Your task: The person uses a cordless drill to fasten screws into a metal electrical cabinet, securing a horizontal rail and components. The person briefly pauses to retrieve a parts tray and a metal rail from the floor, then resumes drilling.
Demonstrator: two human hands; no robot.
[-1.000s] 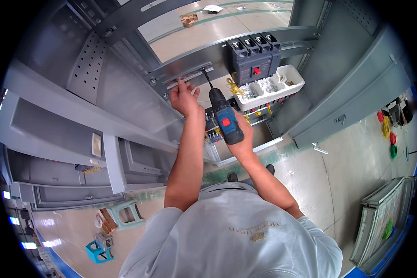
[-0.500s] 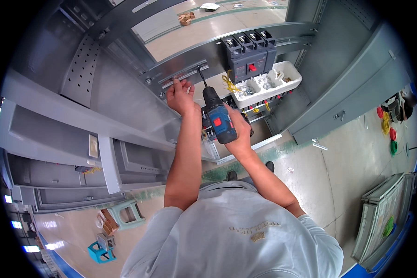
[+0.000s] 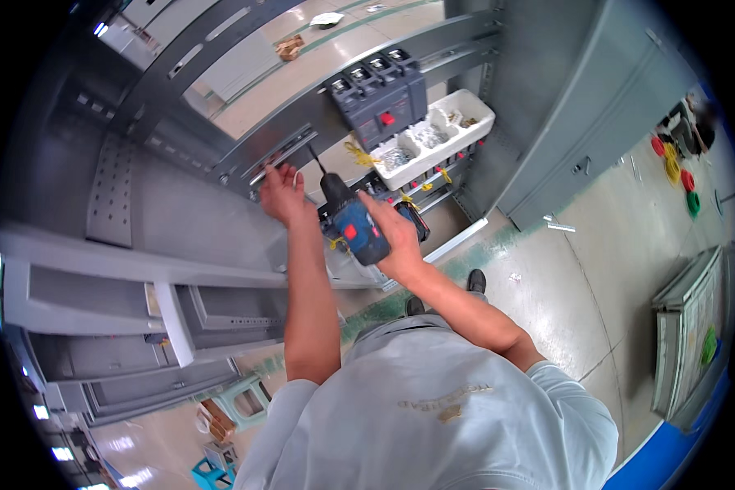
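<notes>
My right hand (image 3: 396, 238) is wrapped round the grip of a blue and black cordless drill (image 3: 358, 229). Its long thin bit points up and away, the tip close to the right end of a short slotted metal rail (image 3: 284, 153) on the cabinet's crossbar; whether they touch I cannot tell. My left hand (image 3: 284, 196) is by the rail's left end, fingers curled up. A small pale thing shows at its fingers, too small to name. Right of the drill, a dark grey circuit breaker (image 3: 384, 114) with a red toggle is mounted on the crossbar.
A white foam tray (image 3: 396, 177) of small metal hardware sits below the breaker, with yellow wire (image 3: 359, 153) beside it. Grey cabinet walls and a door (image 3: 576, 122) flank the work. Stools (image 3: 249, 402) stand behind at left; wire coils (image 3: 671, 163) and panels (image 3: 686, 343) are at right.
The view has swung, so the cabinet appears shifted left and tilted. The drill bit's tip has drawn slightly away from the rail. My left hand has slid toward the rail's left end.
</notes>
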